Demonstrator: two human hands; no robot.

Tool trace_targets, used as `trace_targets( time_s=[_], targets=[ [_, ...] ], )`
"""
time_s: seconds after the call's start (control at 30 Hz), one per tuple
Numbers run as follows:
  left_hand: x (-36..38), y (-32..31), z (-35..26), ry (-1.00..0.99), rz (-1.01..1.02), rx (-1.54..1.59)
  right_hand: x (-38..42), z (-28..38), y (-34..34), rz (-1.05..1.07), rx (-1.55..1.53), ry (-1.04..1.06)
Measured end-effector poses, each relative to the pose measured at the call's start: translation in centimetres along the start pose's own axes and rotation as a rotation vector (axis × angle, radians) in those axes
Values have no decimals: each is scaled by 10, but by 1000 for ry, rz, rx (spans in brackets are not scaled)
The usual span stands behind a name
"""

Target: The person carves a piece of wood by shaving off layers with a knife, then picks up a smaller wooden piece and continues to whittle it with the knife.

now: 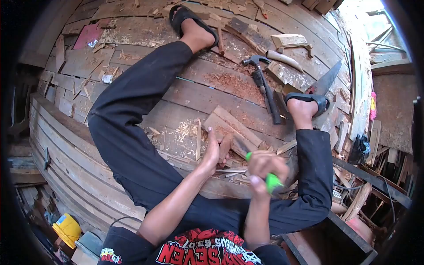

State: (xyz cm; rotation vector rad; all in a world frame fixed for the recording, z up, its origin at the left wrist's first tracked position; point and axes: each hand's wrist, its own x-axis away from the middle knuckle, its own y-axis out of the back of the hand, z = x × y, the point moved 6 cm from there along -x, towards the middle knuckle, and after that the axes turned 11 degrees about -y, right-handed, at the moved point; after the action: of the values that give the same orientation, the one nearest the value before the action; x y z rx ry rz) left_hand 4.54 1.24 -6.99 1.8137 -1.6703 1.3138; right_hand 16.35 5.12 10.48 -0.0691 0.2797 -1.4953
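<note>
My left hand is wrapped around a small brown wood piece, holding it upright just above the planks between my legs. In my right hand is a green-handled tool, its fingers closed around the grip and slightly blurred. The tool's narrow grey blade points toward the wood piece, and its exact kind is unclear. Beneath both hands lie pale wooden boards and loose wood shavings.
A claw hammer lies beyond the boards, beside a curved pale horn-like piece. Near my right foot a handsaw rests on the plank floor. Stacked planks line the left, and a yellow container stands at the lower left.
</note>
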Motion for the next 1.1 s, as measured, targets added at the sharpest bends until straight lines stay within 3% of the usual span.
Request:
trace_targets(
  time_s=[0.13,0.17,0.27,0.37,0.53,0.77,0.87,1.0,1.1],
  targets=[
    [6,-4,-11,25,-55,9,0,-15,7,-134,8,-122],
    [-1,-3,-5,-35,10,21,4,-3,12,-125,1,-54],
    [0,1,15,69,2,83,-4,25,5,-21,-124,110],
    [-4,-11,-1,85,16,53,3,1,5,-25,-2,34],
    [16,-15,-4,178,45,213,-1,17,28,-166,-124,-10],
    [14,-13,13,298,51,408,-11,63,9,10,-156,138],
    [10,-14,15,285,60,414,-7,23,8,19,-66,41],
    [25,-27,-10,171,-119,349,-1,-40,-8,76,176,-116],
    [4,-9,18,302,137,471,-14,9,6,-50,-228,-30]
  ],
)
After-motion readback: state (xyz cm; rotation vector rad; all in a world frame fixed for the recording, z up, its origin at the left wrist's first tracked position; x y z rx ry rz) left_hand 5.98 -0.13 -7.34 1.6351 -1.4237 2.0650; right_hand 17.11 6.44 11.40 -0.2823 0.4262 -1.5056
